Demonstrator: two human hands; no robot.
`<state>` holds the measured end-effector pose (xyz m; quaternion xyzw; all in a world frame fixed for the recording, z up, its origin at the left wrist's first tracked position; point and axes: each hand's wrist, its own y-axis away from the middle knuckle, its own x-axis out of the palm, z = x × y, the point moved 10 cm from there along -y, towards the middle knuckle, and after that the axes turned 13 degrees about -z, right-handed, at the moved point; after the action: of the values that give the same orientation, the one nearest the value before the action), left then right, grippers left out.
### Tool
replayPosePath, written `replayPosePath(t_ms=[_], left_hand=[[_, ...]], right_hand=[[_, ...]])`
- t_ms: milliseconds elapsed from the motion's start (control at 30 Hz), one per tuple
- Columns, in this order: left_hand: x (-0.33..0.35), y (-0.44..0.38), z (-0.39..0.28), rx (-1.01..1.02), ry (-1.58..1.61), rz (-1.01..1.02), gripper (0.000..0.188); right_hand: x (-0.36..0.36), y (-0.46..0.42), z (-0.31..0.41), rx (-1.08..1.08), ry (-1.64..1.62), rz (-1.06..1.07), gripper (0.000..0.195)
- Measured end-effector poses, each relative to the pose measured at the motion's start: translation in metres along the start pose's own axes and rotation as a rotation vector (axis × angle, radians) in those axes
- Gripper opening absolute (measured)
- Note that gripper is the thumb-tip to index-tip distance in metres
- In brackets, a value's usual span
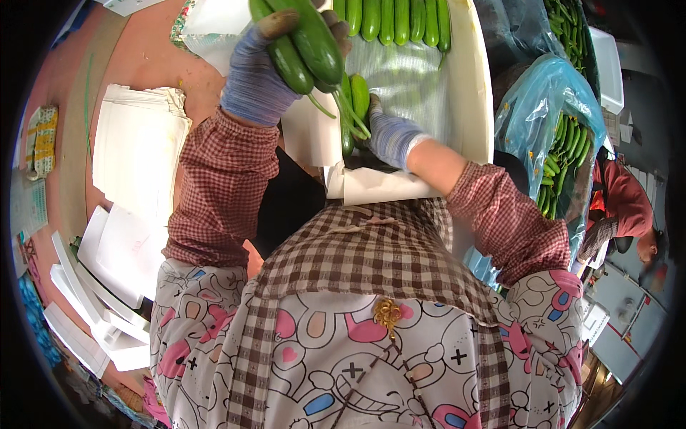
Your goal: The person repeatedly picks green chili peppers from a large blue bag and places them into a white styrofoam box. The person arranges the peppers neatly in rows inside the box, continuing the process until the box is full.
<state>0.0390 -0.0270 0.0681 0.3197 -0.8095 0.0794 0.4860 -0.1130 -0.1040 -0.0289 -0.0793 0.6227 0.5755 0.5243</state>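
My left hand (pixel 262 80), in a blue knitted glove with brown fingertips, grips several green cucumbers (pixel 316 45) by their sides above the left edge of a box. Their thin stems hang down to the right. My right hand (pixel 394 131), gloved the same way, reaches into the near end of the white foam box (pixel 474 102), its fingertips beside a few cucumbers (pixel 360 96) lying there. Whether it grips them is hidden. A row of cucumbers (pixel 402 21) lies side by side at the box's far end, on a pale liner (pixel 410 78). White paper (pixel 386 185) folds over the near rim.
A stack of paper sheets (pixel 136 150) and white foam pieces (pixel 115 254) lie at left. At right, blue plastic (pixel 557 80) lines a container of cucumbers (pixel 571 145). Another person (pixel 621 198) is bent over at far right. A paper-lined container (pixel 211 32) stands top left.
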Motion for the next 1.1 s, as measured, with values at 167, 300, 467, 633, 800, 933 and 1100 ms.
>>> replayPosePath(t_ms=[167, 300, 467, 633, 800, 933, 1100], left_hand=[[0.027, 0.010, 0.031, 0.018, -0.296, -0.013, 0.060], [0.033, 0.000, 0.038, 0.131, -0.676, -0.017, 0.061], [-0.012, -0.005, -0.010, 0.173, -0.354, -0.253, 0.057], [-0.020, 0.000, -0.041, 0.246, -0.398, -0.289, 0.059], [-0.001, -0.003, -0.015, 0.116, -0.235, -0.165, 0.071], [0.027, -0.004, 0.028, 0.060, -0.354, -0.094, 0.061], [0.036, -0.041, 0.071, 0.181, -1.102, -0.136, 0.070]], right_hand=[[-0.095, 0.035, -0.004, -0.052, -1.201, -0.210, 0.057], [-0.130, 0.048, 0.002, -0.333, -1.121, -0.463, 0.046], [-0.044, -0.001, -0.016, 0.093, -0.380, -0.223, 0.058], [-0.002, -0.026, -0.016, -0.023, -0.417, -0.202, 0.078], [-0.008, -0.007, -0.020, -0.043, -0.233, -0.130, 0.084], [-0.071, 0.023, -0.014, -0.064, -1.379, -0.174, 0.076], [-0.109, 0.036, -0.035, -0.301, -1.475, -0.514, 0.053]])
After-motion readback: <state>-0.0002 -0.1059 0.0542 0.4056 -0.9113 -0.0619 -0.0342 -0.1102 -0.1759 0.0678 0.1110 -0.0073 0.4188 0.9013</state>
